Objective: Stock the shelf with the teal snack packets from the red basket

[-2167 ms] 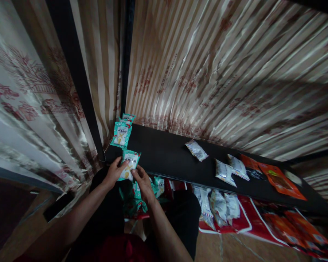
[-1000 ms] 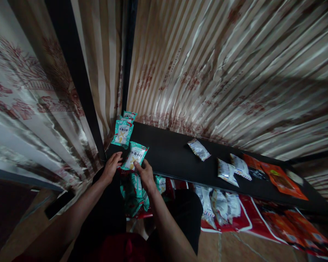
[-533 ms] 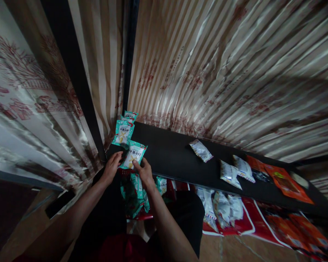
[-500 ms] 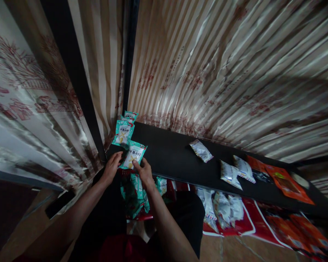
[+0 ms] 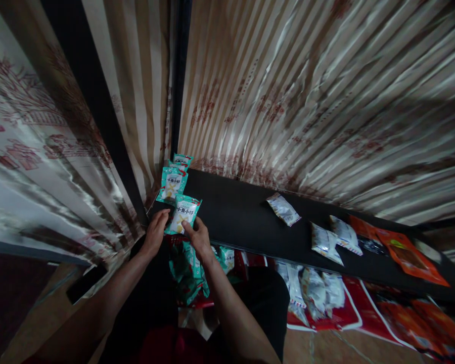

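At the left end of the black shelf (image 5: 235, 210), near its front edge, we have a green and white snack bag (image 5: 185, 211) held face up. Our right hand (image 5: 199, 236) has it by the lower right: the thumb is clamped on the printed front, while the other fingers run down the right side and are partly hidden behind it. Our left hand (image 5: 157, 231) is just beside the opposite edge, its fingers loosely curved and not closed on anything; we cannot tell whether the tips touch the wrapper. Nor can we tell whether the bag rests on the shelf or is a little above it.

Just behind stands a short row of matching bags (image 5: 173, 183), and more green bags (image 5: 187, 278) lie below the shelf.

We judge the bag light, soft and puffed, its glossy film a bit slippery and its contents probably easy to crush. The flat sealed ends or side edges seem the best hold, with only gentle thumb pressure on the middle.
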Motion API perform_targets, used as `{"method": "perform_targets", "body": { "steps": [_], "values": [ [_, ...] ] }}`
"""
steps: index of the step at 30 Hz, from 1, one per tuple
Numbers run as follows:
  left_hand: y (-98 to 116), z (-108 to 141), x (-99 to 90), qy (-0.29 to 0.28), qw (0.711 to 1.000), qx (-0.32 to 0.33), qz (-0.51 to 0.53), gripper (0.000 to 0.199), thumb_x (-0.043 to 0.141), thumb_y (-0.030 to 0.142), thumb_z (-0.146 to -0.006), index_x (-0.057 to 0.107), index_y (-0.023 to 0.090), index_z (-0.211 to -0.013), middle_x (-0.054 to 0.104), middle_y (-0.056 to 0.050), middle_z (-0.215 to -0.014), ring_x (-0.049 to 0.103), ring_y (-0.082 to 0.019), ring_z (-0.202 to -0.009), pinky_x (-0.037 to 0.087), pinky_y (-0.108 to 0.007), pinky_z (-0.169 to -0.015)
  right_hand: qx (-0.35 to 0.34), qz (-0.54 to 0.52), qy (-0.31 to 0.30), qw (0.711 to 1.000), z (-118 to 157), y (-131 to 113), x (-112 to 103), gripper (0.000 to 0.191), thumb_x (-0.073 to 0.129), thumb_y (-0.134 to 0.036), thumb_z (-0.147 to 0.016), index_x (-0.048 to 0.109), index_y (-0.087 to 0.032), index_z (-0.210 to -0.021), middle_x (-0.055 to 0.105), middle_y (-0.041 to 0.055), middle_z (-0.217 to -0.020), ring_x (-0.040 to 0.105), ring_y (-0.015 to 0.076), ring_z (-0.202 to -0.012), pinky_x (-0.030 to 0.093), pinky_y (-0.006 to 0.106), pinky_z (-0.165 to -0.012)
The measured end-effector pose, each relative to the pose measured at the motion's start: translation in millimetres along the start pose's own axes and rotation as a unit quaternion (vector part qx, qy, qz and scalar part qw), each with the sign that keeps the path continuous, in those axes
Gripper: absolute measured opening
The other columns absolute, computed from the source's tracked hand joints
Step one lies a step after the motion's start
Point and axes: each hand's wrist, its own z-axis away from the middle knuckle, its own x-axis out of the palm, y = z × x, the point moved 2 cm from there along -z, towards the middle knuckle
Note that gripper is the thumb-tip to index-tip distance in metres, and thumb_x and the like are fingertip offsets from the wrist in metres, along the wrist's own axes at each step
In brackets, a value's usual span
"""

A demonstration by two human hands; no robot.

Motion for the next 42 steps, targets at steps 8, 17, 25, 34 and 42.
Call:
{"method": "perform_targets", "body": {
  "steps": [8, 17, 25, 34, 42],
  "values": [
    [-1.4, 1.2, -0.8, 0.015, 0.999, -0.016, 0.025, 0.049, 0.039, 0.053, -0.085, 0.056, 0.019, -0.117, 0.053, -0.011, -0.128, 0.055, -0.024, -0.110, 0.044, -0.038, -0.088, 0.000, -0.033, -0.019, 0.999, -8.9, 11.0, 3.4, 0.039, 0.070, -0.038, -0.067, 0.061, -0.016, -0.098, 0.071, 0.0053, -0.094, 0.066, 0.0205, -0.081, 0.054, 0.033, -0.075],
    [5.7, 12.4, 2.2, 0.020, 0.999, -0.021, 0.035, 0.052, 0.041, 0.055, -0.083, 0.057, 0.018, -0.116, 0.053, -0.011, -0.129, 0.054, -0.025, -0.111, 0.043, -0.038, -0.090, -0.005, -0.013, -0.018, 1.000, 0.9, 3.2, -0.3, 0.040, 0.070, -0.041, -0.067, 0.061, -0.017, -0.098, 0.071, 0.0050, -0.092, 0.066, 0.0209, -0.080, 0.054, 0.032, -0.073],
    [9.0, 28.9, 7.4, 0.014, 0.999, -0.014, 0.046, 0.052, 0.044, 0.057, -0.080, 0.059, 0.019, -0.113, 0.055, -0.011, -0.126, 0.057, -0.025, -0.106, 0.046, -0.037, -0.086, -0.007, -0.010, -0.009, 1.000, 18.8, -5.0, -12.3, 0.041, 0.071, -0.040, -0.065, 0.062, -0.017, -0.097, 0.071, 0.0055, -0.095, 0.066, 0.0222, -0.085, 0.054, 0.033, -0.075],
    [9.5, 44.6, 17.6, 0.003, 0.999, -0.019, 0.045, 0.055, 0.046, 0.059, -0.077, 0.060, 0.017, -0.109, 0.057, -0.012, -0.123, 0.059, -0.022, -0.100, 0.048, -0.033, -0.081, -0.014, -0.005, 0.000, 1.000, 34.0, -5.6, -29.2, 0.043, 0.073, -0.043, -0.064, 0.062, -0.017, -0.096, 0.072, 0.0050, -0.091, 0.066, 0.0203, -0.078, 0.054, 0.035, -0.077],
    [6.1, 44.2, 25.5, 0.022, 0.998, -0.017, 0.057, 0.053, 0.046, 0.058, -0.077, 0.060, 0.018, -0.108, 0.057, -0.012, -0.122, 0.059, -0.023, -0.101, 0.050, -0.033, -0.074, -0.053, 0.001, 0.014, 0.999, 35.1, -3.5, -42.8, 0.039, 0.069, -0.041, -0.067, 0.064, -0.017, -0.098, 0.071, 0.0054, -0.095, 0.065, 0.0209, -0.083, 0.053, 0.033, -0.077]
  ]
}}
